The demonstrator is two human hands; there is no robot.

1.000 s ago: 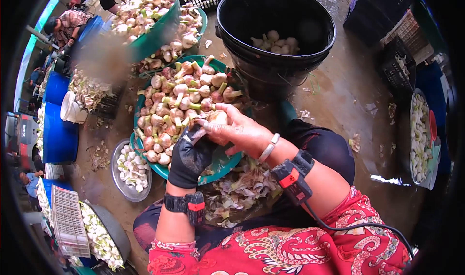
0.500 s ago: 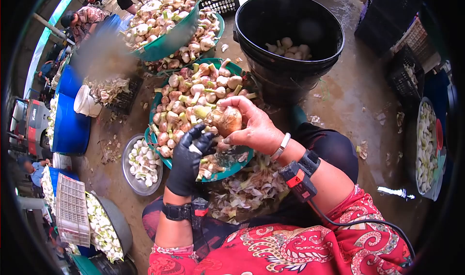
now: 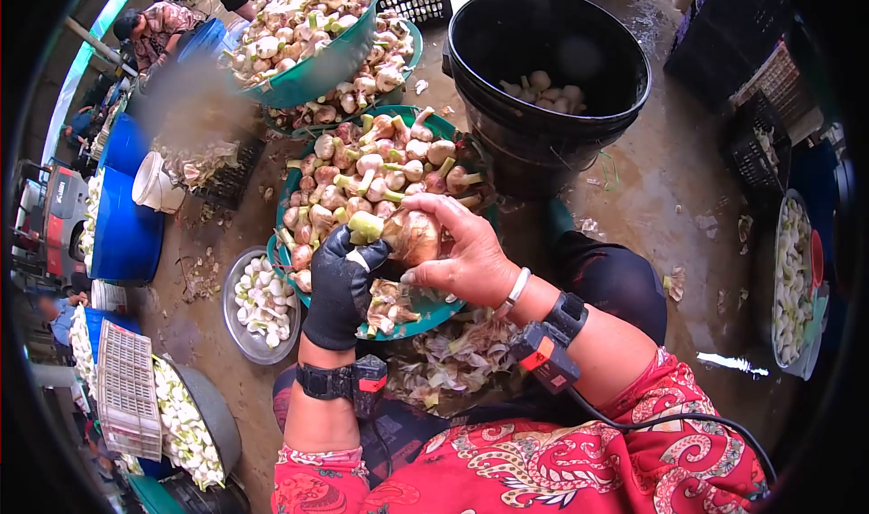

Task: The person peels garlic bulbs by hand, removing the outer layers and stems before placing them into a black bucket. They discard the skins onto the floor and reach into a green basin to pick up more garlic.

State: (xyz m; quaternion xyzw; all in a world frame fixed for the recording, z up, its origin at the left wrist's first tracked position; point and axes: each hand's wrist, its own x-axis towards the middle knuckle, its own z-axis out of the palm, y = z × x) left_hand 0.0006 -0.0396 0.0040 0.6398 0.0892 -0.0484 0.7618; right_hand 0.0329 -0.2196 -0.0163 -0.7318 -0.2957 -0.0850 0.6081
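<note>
Wet concrete floor [image 3: 652, 179], crowded with basins. Item: garlic bulb [image 3: 412, 235], held over green basin [image 3: 425, 310]; right hand [image 3: 466, 251] in a clenched grip on it, gloved left hand [image 3: 339, 283] pinching its green stalk. Done: few peeled bulbs in black bucket [image 3: 543, 52]; skins piled below. Left: basin heaped with unpeeled bulbs [image 3: 362, 174].

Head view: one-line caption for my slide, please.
Gloved left hand and bare right hand grip a garlic bulb above a green basin of bulbs.
</note>
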